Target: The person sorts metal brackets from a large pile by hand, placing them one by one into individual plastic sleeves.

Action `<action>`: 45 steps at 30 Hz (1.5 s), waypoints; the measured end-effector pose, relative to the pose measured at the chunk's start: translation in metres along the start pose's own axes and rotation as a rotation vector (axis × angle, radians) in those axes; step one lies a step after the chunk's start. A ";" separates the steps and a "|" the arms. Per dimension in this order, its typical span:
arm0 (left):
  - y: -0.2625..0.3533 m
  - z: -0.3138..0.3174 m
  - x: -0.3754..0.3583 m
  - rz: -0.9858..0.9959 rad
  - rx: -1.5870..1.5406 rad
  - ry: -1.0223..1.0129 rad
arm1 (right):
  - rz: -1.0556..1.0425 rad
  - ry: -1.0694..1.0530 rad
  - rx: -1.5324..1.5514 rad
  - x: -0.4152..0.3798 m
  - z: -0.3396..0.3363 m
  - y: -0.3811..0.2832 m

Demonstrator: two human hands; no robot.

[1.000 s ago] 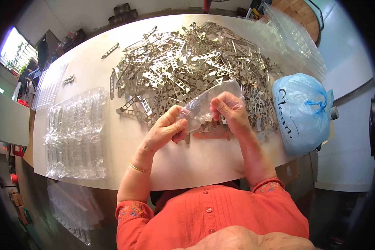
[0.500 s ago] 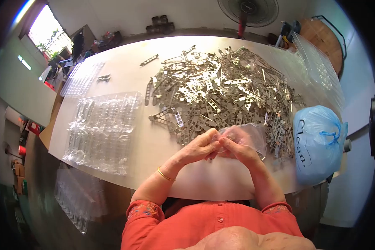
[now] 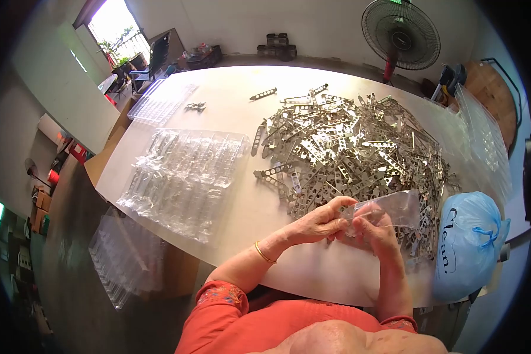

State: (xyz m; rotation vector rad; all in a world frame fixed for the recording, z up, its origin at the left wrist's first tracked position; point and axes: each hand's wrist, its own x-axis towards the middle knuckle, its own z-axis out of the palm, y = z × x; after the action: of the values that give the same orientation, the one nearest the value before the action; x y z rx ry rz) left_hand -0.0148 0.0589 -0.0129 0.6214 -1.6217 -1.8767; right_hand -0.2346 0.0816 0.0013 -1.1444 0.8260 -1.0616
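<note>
A clear plastic bag is held between both hands, its free part sticking out to the right above the metal parts. My left hand, with a gold bangle at the wrist, pinches the bag's left end between thumb and fingers. Close beside it, my right hand is closed on the bag, partly seen through the film. Whether anything lies inside the bag is hidden by the fingers. Just beyond the hands spreads a large heap of flat metal strips with holes.
Clear plastic trays lie on the table's left, with another tray farther back. A tied blue bag marked "Clean" stands at right. Clear plastic sheets lie behind it. Stacked clear trays sit below the left edge; a fan stands behind.
The camera view has turned, so the table appears shifted right and lower. Both hands stay together on the bag; the right hand's fingers are more raised and the bag's free end spreads farther out.
</note>
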 end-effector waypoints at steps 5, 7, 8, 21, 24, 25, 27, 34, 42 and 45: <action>0.009 0.008 -0.004 0.054 -0.037 0.012 | 0.123 -0.134 0.032 -0.001 0.006 0.009; 0.007 0.003 -0.003 0.042 0.009 -0.006 | 0.154 -0.184 -0.031 0.005 0.008 0.003; 0.004 0.002 -0.003 0.031 0.058 -0.017 | 0.189 -0.241 -0.089 0.006 0.009 0.000; 0.001 0.004 0.001 0.011 -0.089 0.197 | 0.054 -0.003 0.005 0.000 -0.003 0.003; 0.001 0.005 0.001 -0.003 -0.087 0.178 | 0.072 -0.028 0.060 0.001 0.002 0.005; 0.001 0.006 0.002 0.007 -0.075 0.183 | 0.063 -0.020 0.078 0.001 0.005 0.005; 0.004 0.010 0.003 0.011 -0.067 0.200 | 0.042 -0.041 0.019 0.001 0.005 0.008; 0.009 0.012 0.004 0.048 0.042 0.131 | 0.114 -0.176 -0.148 0.003 0.004 0.014; -0.003 0.005 0.002 0.060 -0.012 0.240 | 0.061 0.000 -0.008 0.003 -0.003 0.011; -0.004 0.004 0.003 0.045 0.003 0.245 | 0.018 0.061 -0.008 0.002 -0.002 0.001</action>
State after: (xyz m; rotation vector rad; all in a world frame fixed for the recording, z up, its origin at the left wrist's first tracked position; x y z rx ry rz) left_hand -0.0200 0.0606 -0.0159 0.7772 -1.4676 -1.6932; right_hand -0.2353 0.0788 0.0004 -1.1140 0.8876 -1.0835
